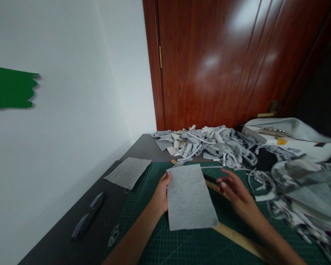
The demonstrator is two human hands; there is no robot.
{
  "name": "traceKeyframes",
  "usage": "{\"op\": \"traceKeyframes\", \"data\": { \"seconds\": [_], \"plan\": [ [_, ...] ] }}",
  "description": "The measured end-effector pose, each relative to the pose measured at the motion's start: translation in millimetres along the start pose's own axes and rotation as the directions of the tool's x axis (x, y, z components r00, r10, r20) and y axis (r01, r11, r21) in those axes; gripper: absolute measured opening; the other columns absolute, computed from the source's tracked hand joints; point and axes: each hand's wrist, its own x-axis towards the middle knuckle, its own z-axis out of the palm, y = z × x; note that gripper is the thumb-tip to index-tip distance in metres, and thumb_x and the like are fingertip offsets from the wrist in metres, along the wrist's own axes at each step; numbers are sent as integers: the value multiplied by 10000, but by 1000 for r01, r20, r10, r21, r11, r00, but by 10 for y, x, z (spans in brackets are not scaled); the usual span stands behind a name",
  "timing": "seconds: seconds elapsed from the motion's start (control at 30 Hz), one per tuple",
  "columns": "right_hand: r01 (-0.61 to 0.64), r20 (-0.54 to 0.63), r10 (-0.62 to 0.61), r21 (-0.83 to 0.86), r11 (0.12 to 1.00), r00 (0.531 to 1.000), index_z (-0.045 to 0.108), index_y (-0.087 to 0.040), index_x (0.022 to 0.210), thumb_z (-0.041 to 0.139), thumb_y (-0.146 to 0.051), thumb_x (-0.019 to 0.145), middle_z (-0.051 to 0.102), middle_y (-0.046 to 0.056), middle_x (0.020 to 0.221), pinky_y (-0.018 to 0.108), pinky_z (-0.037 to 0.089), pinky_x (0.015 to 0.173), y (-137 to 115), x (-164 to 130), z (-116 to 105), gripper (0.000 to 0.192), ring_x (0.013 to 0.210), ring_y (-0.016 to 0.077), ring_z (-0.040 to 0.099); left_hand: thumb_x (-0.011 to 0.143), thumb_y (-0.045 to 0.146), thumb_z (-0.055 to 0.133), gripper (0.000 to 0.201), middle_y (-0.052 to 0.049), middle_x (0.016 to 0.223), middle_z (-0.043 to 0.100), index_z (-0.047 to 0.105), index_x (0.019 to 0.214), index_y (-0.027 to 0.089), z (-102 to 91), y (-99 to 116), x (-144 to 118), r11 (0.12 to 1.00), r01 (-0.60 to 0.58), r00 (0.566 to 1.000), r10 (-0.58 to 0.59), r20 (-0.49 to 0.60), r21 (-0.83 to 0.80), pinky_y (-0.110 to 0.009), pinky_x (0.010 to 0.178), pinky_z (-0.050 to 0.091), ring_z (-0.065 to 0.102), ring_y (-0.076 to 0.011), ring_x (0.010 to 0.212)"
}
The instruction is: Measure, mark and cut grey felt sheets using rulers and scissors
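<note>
My left hand [162, 193] is closed on the left edge of a rectangular piece of light grey cloth [191, 198], which is tilted up above the green cutting mat [157, 243]. To its right is my right hand [237, 191], fingers partly bent and apart, the index finger stretched out. Just at its fingertips lies a slim black tool [210, 179], partly hidden by the cloth; its kind does not show clearly. Beneath the cloth and the right hand runs a wooden ruler [234, 237]. A thin grey strip [212, 167] lies on the mat beyond the cloth.
Another grey cloth piece [129, 172] lies at the left, with folded glasses [88, 217] nearer me. A heap of grey scraps [198, 141] lines the back, and more scraps [317, 191] spread on the right by a white box [300, 141]. A wall and wooden door [209, 73] stand behind.
</note>
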Motion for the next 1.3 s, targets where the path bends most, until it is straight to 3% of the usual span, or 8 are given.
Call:
{"op": "traceKeyframes", "data": {
  "seconds": [0.13,0.2,0.3,0.43,0.7,0.9,1.13,1.3],
  "plan": [
    [168,295,-156,-17,986,943,637,-319,1427,567,-386,1020,689,105,1402,478,508,1118,-94,-190,229,418,1300,270,636,788,403,867,424,-80,954,778,696,1110,186,45,-51,-37,997,61,998,-60,-34,53,-429,834,590,755,-283,849],
    [206,351,-194,5,979,916,692,-328,1377,626,-351,997,680,106,1424,496,480,1145,-125,-228,264,386,1344,288,604,771,427,874,444,-100,967,780,700,1094,177,80,-73,-60,994,91,996,-89,-23,68,-460,838,590,754,-301,847],
    [187,300,-206,88,978,931,797,-333,1179,728,-359,938,739,102,1276,451,565,1015,-175,-227,292,252,1190,292,686,730,463,899,485,-115,971,780,713,1066,167,148,-101,-101,990,108,994,-109,4,90,-467,827,588,748,-311,849],
    [151,183,-169,112,982,969,832,-301,922,816,-421,857,742,96,1190,435,577,934,-241,-206,316,137,1076,294,703,674,377,949,482,-88,1004,782,730,1048,167,252,-125,-155,985,-36,999,35,7,167,-366,827,571,738,-265,896],
    [160,365,-195,123,979,910,815,-326,1090,768,-380,912,678,89,1357,479,519,1041,-377,-215,227,193,1274,305,616,724,372,911,426,-82,994,773,731,1051,166,247,-105,-138,984,31,999,-37,26,178,-385,831,566,727,-261,888],
    [200,317,-202,37,979,927,815,-324,961,837,-397,846,709,61,1274,494,517,1021,-299,-197,210,138,1249,306,620,719,243,910,362,-99,990,773,751,1022,123,212,-109,-99,978,122,983,-143,114,170,-383,866,552,724,-250,882],
    [222,294,-209,-12,975,933,825,-336,938,814,-487,848,720,53,1243,517,502,1025,-298,-182,190,176,1199,304,637,832,293,844,261,-87,952,761,742,993,114,239,-183,-90,989,79,990,-92,108,121,-364,866,553,722,-231,867],
    [0,127,-3,23,1000,992,812,-255,863,721,-537,913,776,57,1071,468,543,951,-282,-215,276,301,1004,274,689,843,332,837,335,-88,1026,756,722,1079,125,266,-172,-111,994,25,992,-38,119,107,-366,897,549,716,-243,947]
  ]
}}
